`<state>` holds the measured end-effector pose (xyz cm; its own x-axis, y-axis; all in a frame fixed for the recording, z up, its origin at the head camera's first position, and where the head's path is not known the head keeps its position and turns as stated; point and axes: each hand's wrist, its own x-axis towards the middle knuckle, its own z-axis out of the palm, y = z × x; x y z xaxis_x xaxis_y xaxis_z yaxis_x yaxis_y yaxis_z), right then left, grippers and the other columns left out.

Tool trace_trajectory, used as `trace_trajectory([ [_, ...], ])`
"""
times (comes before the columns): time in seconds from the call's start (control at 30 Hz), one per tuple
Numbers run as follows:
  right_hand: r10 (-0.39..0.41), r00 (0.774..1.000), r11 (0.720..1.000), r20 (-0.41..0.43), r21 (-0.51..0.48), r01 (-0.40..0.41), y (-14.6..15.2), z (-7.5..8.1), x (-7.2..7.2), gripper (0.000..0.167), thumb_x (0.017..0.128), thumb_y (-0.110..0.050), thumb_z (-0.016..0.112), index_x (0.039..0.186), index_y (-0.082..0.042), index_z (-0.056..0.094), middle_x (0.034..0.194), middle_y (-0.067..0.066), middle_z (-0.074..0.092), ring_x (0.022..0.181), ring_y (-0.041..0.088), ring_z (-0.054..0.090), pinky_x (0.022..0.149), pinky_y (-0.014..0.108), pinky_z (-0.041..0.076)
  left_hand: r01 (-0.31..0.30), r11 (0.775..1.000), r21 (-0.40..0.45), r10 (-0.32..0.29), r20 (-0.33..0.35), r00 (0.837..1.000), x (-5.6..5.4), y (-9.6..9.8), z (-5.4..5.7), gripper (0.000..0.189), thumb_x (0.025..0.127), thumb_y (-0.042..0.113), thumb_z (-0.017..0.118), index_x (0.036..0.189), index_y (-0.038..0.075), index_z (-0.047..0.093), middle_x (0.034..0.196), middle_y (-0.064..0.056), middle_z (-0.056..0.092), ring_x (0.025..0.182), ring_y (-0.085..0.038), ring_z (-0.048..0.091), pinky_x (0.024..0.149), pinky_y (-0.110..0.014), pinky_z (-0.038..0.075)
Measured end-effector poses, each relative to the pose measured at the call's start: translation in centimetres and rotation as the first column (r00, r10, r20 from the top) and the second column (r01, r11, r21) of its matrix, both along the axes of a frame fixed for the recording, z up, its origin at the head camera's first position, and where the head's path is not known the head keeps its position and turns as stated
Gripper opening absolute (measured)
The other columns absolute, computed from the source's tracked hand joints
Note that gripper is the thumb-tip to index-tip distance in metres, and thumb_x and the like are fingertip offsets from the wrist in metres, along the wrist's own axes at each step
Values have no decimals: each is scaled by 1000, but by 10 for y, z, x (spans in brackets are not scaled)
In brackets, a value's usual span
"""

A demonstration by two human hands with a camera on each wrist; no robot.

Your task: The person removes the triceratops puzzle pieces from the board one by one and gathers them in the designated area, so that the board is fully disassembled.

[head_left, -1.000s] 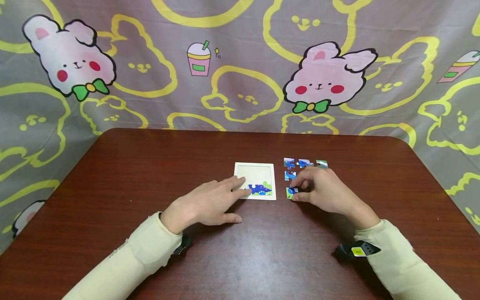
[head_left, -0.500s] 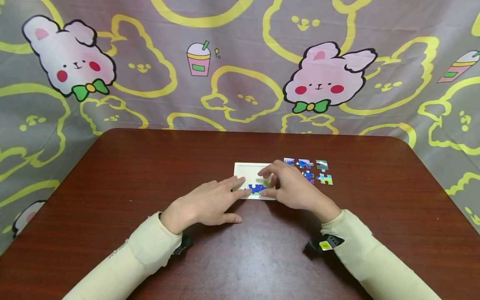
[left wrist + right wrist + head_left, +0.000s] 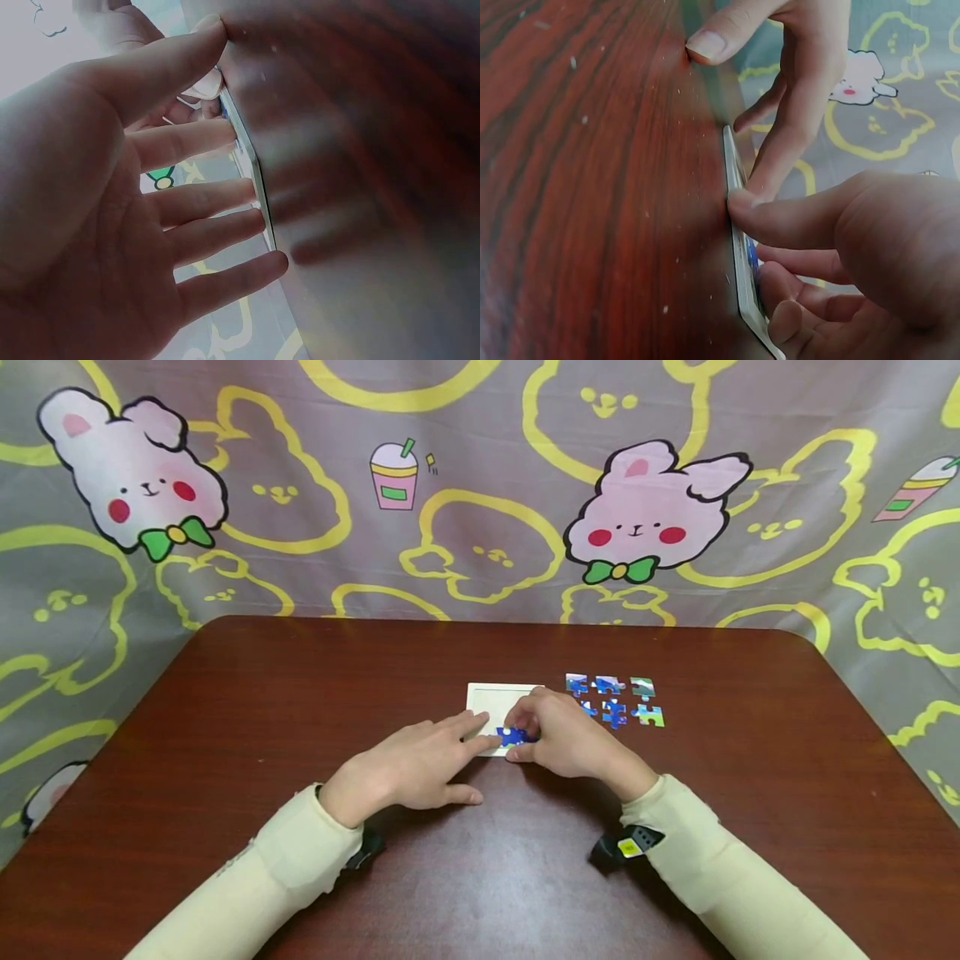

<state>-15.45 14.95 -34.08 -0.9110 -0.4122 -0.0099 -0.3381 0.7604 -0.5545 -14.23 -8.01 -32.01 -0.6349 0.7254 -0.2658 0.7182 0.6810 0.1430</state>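
A white square puzzle tray (image 3: pixel 487 692) lies mid-table, with blue printed puzzle pieces (image 3: pixel 512 737) along its near side. My left hand (image 3: pixel 412 768) rests its outstretched fingertips on the tray's left side, the thumb spread apart. Over the tray's right half, my right hand (image 3: pixel 573 739) has thumb and fingers curled close together around a puzzle piece that they mostly hide. In the right wrist view, the right thumb (image 3: pixel 787 217) lies at the edge of the tray (image 3: pixel 739 277), and a blue sliver of puzzle piece (image 3: pixel 752 259) shows beside the fingers.
To the right of the tray lie several loose puzzle pieces (image 3: pixel 615 713) in two rows. The brown wooden table (image 3: pixel 300 693) ends at a patterned curtain (image 3: pixel 480 552) behind.
My right hand has moved left, from the nearest loose puzzle piece to the tray. That piece is gone from its place on the table. The left hand has stayed put.
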Motion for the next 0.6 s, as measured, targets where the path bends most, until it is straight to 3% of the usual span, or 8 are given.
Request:
trace_trajectory([
  [0.6, -18, 1000, 999, 8, 37, 18, -6, 2, 0, 26, 83, -18, 93, 98, -12, 72, 93, 3, 65, 82, 16, 59, 79, 34, 51, 4, 1000, 19, -5, 9, 1000, 0, -2, 0, 74, 100, 50, 72, 162, 20, 46, 174, -14, 32, 161, -33, 35, 116, -56, 48],
])
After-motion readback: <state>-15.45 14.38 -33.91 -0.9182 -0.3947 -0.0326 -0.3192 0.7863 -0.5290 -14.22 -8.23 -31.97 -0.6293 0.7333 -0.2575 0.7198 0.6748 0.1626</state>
